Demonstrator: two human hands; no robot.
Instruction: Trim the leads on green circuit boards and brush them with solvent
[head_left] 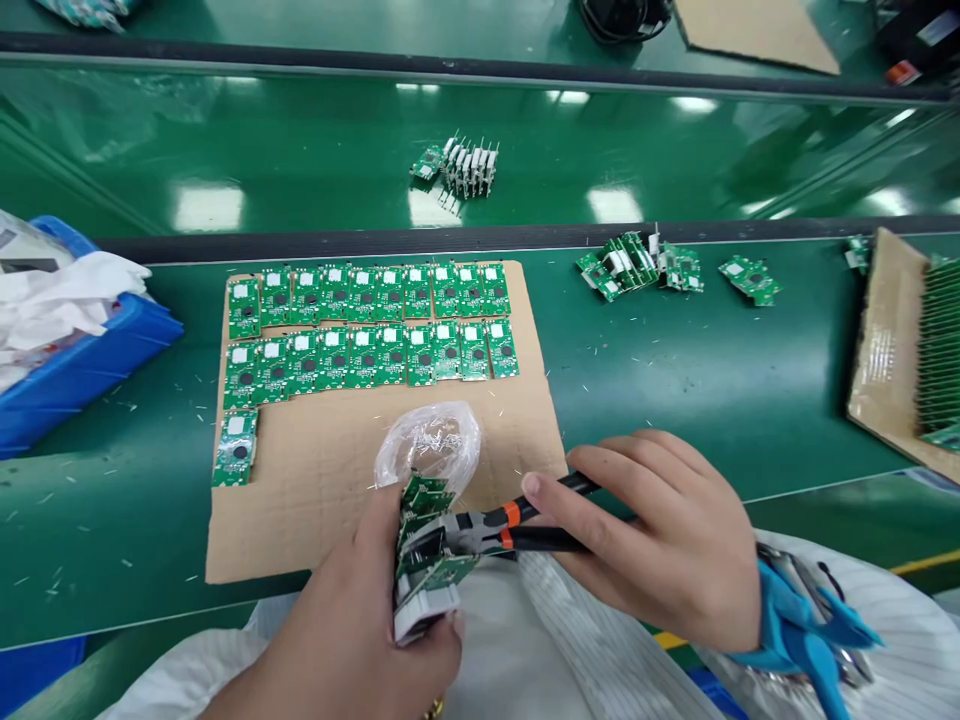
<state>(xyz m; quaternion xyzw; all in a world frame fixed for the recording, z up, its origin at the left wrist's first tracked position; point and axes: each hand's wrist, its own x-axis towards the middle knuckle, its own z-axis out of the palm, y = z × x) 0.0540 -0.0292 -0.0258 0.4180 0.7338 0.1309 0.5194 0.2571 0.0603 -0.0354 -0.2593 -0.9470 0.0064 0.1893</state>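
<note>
Green circuit boards [426, 535], stacked face to face, sit in the closed grip of the left hand [337, 640], with white parts showing at the lower end of the stack. The right hand [664, 545] wraps around the black handles of orange-collared pliers [480, 530], which run leftward to the stack. The tool's jaws lie at the boards' edge, between the two hands; whether they are pressed together or pinch anything cannot be told. Just beyond the stack, a clear plastic bag [429, 447] holding metal clippings rests on a cardboard sheet [375, 480]. Two rows of flat boards [367, 325] lie on that sheet, and a single board [235, 449] lies below them at its left edge. A green workbench [112, 520] carries the sheet, with scattered clippings around it. A blue bin [82, 355] with white wrapping [52, 300] stands at far left. Loose board clusters [622, 265] lie to the right, and a cardboard tray [885, 340] holds stacked boards at the right edge. Boards with white connectors [465, 165] stand on a farther green belt. A blue-handled tool [802, 630] lies on a striped white smock [600, 640] below the right hand.
</note>
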